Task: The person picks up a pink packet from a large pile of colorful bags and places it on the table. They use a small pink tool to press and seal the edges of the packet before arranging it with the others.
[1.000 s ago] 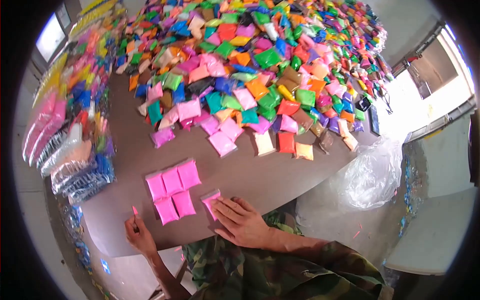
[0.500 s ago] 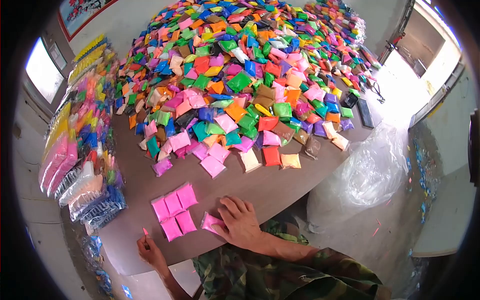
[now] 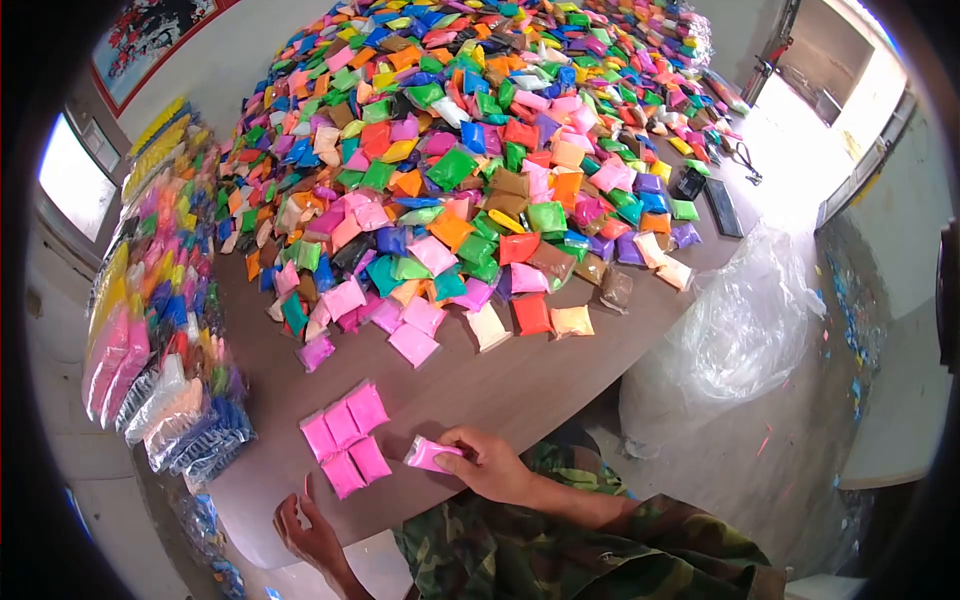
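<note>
bright daylight comes through the doorway [image 3: 800, 150] at the far right, and before you stands a brown table [image 3: 520, 390] with a great heap of coloured packets [image 3: 450, 150] across its far part. bagged packs [image 3: 150, 330] are stacked along the left, and a clear plastic bag [image 3: 720, 340] bulges beside the right edge.

your right hand [image 3: 490, 465] is closed on a pink packet [image 3: 428, 455], pinching it between thumb and fingers near the table's near edge. its long axis runs roughly left to right, the left end a little farther from you, and that end, with its clear flap, points towards the block of five pink packets [image 3: 345, 440].

this block lies left of your right hand, just beside the held packet but apart from it. three packets make its far row and two its near row, which stops one short on the right, the side facing your pinch.

your left hand [image 3: 310, 535] is at the near left edge, fingers partly curled, closer to the block's near left packet; you cannot tell from this view whether it grips anything.
</note>
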